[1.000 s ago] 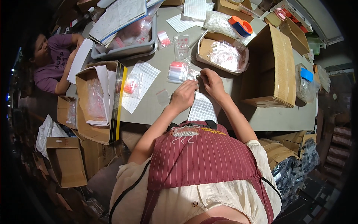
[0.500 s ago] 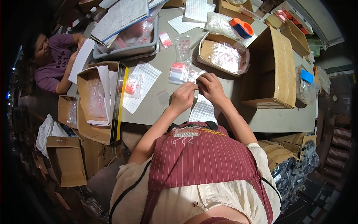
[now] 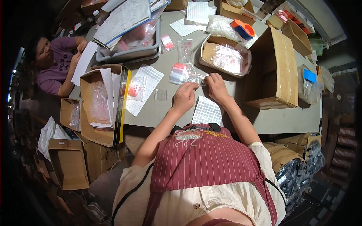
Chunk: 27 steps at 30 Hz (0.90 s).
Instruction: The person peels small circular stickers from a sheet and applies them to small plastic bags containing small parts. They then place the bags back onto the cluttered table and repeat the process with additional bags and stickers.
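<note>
Closest to me on the bench (image 3: 271, 120), a dotted sticker sheet (image 3: 206, 111) lies within reach. Just beyond it, my left hand (image 3: 184, 97) and right hand (image 3: 215, 86) both pinch 1 small clear bag (image 3: 197, 78), keeping it taut. Farther behind sits the open carton (image 3: 225, 57) of filled bags.

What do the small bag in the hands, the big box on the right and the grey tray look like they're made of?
The small bag, pinched between left hand and right hand, looks like thin clear plastic film: see-through and glinting. The big box looks like brown corrugated cardboard, matte, with a shiny tape strip. The grey tray seems moulded hard plastic, smooth and slightly glossy.
</note>
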{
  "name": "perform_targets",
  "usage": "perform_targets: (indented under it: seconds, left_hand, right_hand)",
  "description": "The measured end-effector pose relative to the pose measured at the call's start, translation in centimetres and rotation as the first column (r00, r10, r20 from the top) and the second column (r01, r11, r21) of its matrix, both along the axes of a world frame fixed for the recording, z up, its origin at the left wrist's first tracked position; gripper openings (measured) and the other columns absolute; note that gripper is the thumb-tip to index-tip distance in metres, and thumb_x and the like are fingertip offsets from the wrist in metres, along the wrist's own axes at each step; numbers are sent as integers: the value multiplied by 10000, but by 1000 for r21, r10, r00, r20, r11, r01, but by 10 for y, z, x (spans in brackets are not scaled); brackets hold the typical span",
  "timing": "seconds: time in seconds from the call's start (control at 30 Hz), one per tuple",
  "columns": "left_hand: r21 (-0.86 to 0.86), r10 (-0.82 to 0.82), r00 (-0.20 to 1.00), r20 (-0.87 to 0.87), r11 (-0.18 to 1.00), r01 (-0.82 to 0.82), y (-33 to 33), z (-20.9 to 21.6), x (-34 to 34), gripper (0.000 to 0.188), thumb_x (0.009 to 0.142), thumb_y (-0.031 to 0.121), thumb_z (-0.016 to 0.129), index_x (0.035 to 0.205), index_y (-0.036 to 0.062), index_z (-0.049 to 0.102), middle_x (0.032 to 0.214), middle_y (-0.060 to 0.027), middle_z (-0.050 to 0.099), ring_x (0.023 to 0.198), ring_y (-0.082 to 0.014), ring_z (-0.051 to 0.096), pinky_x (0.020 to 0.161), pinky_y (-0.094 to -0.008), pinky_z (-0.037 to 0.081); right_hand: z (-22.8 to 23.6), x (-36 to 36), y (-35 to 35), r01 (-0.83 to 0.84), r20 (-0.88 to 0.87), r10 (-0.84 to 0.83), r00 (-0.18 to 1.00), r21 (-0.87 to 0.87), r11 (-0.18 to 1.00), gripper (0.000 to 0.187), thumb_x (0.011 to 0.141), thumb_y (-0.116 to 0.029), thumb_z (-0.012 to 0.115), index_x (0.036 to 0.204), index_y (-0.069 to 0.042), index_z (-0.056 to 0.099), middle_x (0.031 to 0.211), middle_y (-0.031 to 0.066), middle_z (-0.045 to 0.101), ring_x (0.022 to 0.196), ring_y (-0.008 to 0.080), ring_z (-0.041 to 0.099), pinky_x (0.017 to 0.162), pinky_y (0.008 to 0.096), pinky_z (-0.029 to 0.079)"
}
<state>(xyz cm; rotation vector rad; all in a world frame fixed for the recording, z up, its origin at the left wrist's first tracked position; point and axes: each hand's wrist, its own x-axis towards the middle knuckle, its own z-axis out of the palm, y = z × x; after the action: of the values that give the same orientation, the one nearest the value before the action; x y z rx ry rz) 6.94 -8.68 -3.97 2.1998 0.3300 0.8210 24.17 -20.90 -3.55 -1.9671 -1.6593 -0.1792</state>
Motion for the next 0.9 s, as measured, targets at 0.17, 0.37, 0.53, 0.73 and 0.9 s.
perform_targets:
  seconds: [0.17, 0.37, 0.53, 0.73, 0.9]
  left_hand:
    - [64, -10, 1000, -13, 998, 11, -1, -1, 3, 215, 880, -61, 586, 1041, 26, 698, 1114, -138, 735, 1123, -341, 678, 986, -430, 527]
    - [94, -49, 999, -9, 994, 50, 3, 0, 3, 210, 867, -64, 593, 1021, 29, 702, 1129, -125, 742, 1140, -327, 677, 1016, -436, 513]
    - [96, -59, 997, -43, 993, 63, 0, 2, 3, 204, 851, -68, 581, 986, 31, 697, 1141, -112, 745, 1164, -322, 661, 1026, -431, 495]
    - [88, -69, 995, -73, 993, 76, 0, 1, 3, 203, 861, -67, 587, 994, 38, 699, 1156, -101, 745, 1178, -323, 656, 1029, -425, 489]
    - [97, -54, 995, -89, 993, 62, -2, 5, 3, 233, 875, -55, 584, 1066, 31, 688, 1207, -111, 720, 1183, -327, 643, 1026, -430, 486]
  right_hand:
    - [22, 2, -39, 111, -99, -109, 989, 16, 994, 293, 722, 107, 591, 993, -5, 581, 956, 167, 539, 928, 381, 533, 834, 453, 449]
    - [47, 5, -93, 362, -188, -342, 920, 81, 929, 169, 865, 109, 570, 996, 2, 571, 941, 184, 554, 911, 393, 548, 798, 447, 457]
    - [38, -9, -127, 608, -352, -586, 730, -57, 792, 131, 917, 75, 549, 1016, -8, 572, 963, 192, 594, 942, 404, 582, 814, 451, 482]
    - [24, -10, -159, 743, -405, -759, 510, -238, 626, 129, 1005, -99, 567, 1085, -13, 620, 1054, 245, 659, 1014, 441, 638, 865, 466, 511]
    - [19, 16, -145, 822, -359, -808, 468, -159, 547, 202, 1023, -144, 540, 1173, -31, 611, 1111, 263, 664, 1045, 450, 637, 885, 487, 511]
